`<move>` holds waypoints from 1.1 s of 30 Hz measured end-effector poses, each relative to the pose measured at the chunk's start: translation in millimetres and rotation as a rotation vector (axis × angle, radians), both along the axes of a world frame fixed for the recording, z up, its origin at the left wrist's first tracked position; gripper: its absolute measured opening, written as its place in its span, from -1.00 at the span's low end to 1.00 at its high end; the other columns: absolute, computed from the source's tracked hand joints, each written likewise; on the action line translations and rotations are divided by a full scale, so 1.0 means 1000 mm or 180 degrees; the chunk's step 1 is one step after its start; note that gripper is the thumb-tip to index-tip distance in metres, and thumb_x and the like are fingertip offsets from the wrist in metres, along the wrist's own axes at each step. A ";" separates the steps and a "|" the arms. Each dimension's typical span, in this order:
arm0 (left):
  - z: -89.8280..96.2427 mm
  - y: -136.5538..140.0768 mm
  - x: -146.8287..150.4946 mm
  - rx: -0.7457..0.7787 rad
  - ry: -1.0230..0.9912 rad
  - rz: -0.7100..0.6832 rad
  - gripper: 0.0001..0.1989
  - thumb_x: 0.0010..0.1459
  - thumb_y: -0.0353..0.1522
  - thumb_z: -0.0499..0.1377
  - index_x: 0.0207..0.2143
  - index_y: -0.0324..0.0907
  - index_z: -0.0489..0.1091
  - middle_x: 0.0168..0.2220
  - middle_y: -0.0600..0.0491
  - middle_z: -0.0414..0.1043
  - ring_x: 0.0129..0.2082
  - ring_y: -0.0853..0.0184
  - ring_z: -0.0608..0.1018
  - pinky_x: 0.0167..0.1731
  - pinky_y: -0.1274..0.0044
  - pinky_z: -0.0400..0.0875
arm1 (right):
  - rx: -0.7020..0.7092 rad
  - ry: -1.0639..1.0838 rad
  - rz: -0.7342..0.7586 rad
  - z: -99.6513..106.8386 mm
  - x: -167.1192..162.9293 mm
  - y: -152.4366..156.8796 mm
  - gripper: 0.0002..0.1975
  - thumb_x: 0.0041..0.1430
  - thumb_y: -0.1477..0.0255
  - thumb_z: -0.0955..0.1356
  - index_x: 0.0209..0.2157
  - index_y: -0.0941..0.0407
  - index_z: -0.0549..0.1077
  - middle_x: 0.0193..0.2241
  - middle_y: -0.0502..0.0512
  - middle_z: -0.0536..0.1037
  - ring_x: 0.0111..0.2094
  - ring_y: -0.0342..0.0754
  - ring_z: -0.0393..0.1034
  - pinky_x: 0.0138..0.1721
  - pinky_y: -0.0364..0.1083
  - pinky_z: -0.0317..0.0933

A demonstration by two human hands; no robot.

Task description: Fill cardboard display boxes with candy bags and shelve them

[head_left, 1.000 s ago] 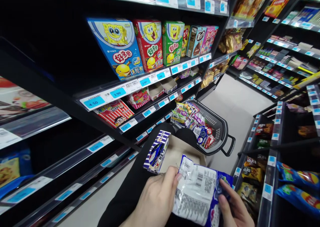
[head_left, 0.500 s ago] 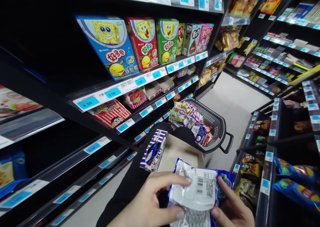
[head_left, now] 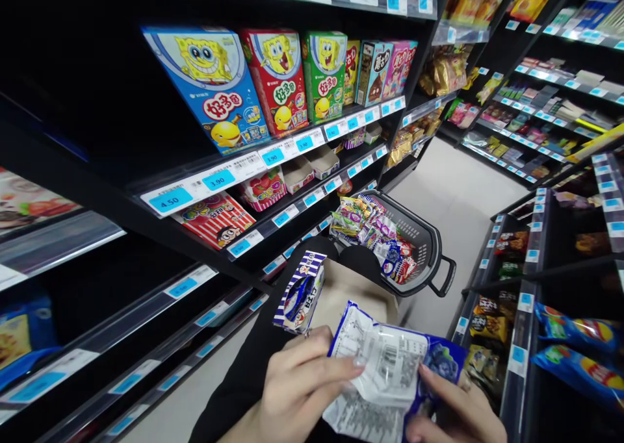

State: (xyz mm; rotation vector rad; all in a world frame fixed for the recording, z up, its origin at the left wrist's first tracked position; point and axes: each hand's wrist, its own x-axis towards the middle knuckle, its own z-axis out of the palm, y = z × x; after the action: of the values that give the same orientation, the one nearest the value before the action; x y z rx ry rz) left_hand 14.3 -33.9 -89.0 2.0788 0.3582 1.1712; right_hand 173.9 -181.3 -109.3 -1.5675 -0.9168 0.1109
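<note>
Packet (head_left: 385, 381) is handled near an open box (head_left: 358, 287), right hand (head_left: 458, 404) pinching one edge, left hand (head_left: 297, 381) seemingly pinching another; turning it would need both.

At 5 o'clock, the blueberry snack packet (head_left: 390, 381) is glossy, creased plastic film with a shiny silvery-white back, and the striped carton (head_left: 351, 290) just beyond it shows matt, bare greyish paperboard inside. The trousers (head_left: 238, 391) at 7 o'clock look like matt black cloth, while the shopping basket (head_left: 440, 235) towards 3 o'clock is smooth dark plastic. Around 11 o'clock the red SpongeBob box (head_left: 291, 89) is smooth printed cardboard; at 4 o'clock, the blue snack bags (head_left: 580, 370) are shiny, wrinkled film.
</note>
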 end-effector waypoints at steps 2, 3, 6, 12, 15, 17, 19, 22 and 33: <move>0.004 0.001 -0.001 -0.0087 -0.0029 0.0040 -0.82 0.25 -0.39 0.12 -0.32 -0.17 0.52 -0.57 0.08 0.37 -0.55 0.41 0.47 -0.55 0.62 0.35 | -0.0062 0.0245 0.0211 0.004 0.005 0.001 -0.68 -0.17 0.19 0.55 -0.29 -0.08 0.63 -0.50 0.04 0.65 -0.56 -0.05 0.53 -0.52 -0.18 0.41; 0.005 0.002 -0.002 -0.0088 -0.0037 0.0075 -0.82 0.25 -0.38 0.12 -0.33 -0.18 0.52 -0.57 0.08 0.36 -0.57 0.42 0.45 -0.57 0.63 0.34 | -0.0139 0.0317 0.0353 0.007 0.008 0.000 -0.67 -0.17 0.21 0.55 -0.27 -0.06 0.63 -0.49 0.06 0.65 -0.55 -0.05 0.54 -0.53 -0.19 0.41; 0.009 0.003 -0.004 0.0016 -0.0053 0.0247 -0.83 0.24 -0.39 0.14 -0.34 -0.21 0.52 -0.59 0.10 0.32 -0.60 0.45 0.40 -0.62 0.65 0.29 | -0.0301 0.0432 0.0805 0.014 0.014 0.000 -0.53 -0.19 0.27 0.56 -0.14 -0.07 0.57 -0.35 0.09 0.67 -0.42 -0.01 0.59 -0.44 -0.22 0.44; 0.010 0.001 -0.002 -0.0155 -0.0036 0.0168 -0.84 0.23 -0.40 0.15 -0.36 -0.22 0.52 -0.59 0.12 0.31 -0.64 0.49 0.39 -0.66 0.68 0.25 | -0.0214 0.0534 0.0168 0.024 0.002 0.004 -0.63 -0.08 0.19 0.51 -0.16 -0.08 0.59 -0.34 0.04 0.64 -0.36 -0.02 0.57 -0.27 -0.17 0.45; 0.011 0.001 0.001 -0.0350 -0.0045 0.0284 -0.82 0.22 -0.36 0.17 -0.40 -0.20 0.53 -0.63 0.14 0.32 -0.68 0.50 0.36 -0.69 0.68 0.22 | -0.0277 0.0315 0.0051 0.024 -0.003 0.004 -0.68 -0.04 0.19 0.49 -0.18 -0.11 0.60 -0.40 0.03 0.63 -0.42 -0.03 0.54 -0.38 -0.17 0.43; 0.010 0.001 0.003 -0.0482 0.0008 0.0388 -0.81 0.21 -0.33 0.18 -0.43 -0.19 0.53 -0.64 0.14 0.35 -0.68 0.48 0.38 -0.68 0.66 0.24 | -0.0176 0.0193 0.0073 0.024 -0.004 0.005 -0.74 -0.01 0.23 0.49 -0.20 -0.15 0.60 -0.46 -0.01 0.61 -0.50 -0.08 0.49 -0.50 -0.19 0.37; 0.010 0.001 0.003 -0.0594 0.0089 0.0439 -0.79 0.20 -0.31 0.19 -0.45 -0.18 0.53 -0.64 0.12 0.39 -0.67 0.45 0.41 -0.65 0.65 0.28 | -0.0034 0.0072 0.0058 0.023 -0.003 0.005 -0.82 0.04 0.28 0.47 -0.25 -0.16 0.61 -0.49 -0.02 0.60 -0.52 -0.10 0.47 -0.54 -0.19 0.32; 0.008 -0.001 0.003 -0.0625 0.0119 0.0387 -0.83 0.19 -0.34 0.20 -0.44 -0.17 0.54 -0.62 0.10 0.44 -0.66 0.44 0.43 -0.65 0.64 0.29 | -0.0010 -0.0110 -0.0031 0.022 -0.002 0.009 -0.93 0.10 0.32 0.44 -0.37 -0.08 0.63 -0.50 0.02 0.58 -0.50 -0.10 0.46 -0.53 -0.17 0.30; 0.005 -0.008 -0.002 -0.0417 0.0147 0.0435 -0.90 0.11 -0.51 0.18 -0.42 -0.18 0.46 -0.58 0.12 0.46 -0.60 0.42 0.48 -0.54 0.61 0.34 | -0.0156 0.0745 -0.0607 0.020 -0.018 0.017 -0.73 0.08 0.18 0.42 -0.53 0.06 0.48 -0.58 -0.03 0.43 -0.54 -0.13 0.29 -0.51 -0.17 0.10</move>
State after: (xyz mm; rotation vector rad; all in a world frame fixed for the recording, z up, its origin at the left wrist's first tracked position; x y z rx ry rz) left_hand 12.4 -42.0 -83.6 1.9954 0.5915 1.1479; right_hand 155.6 -164.4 -89.4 -1.6397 -0.5833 0.1784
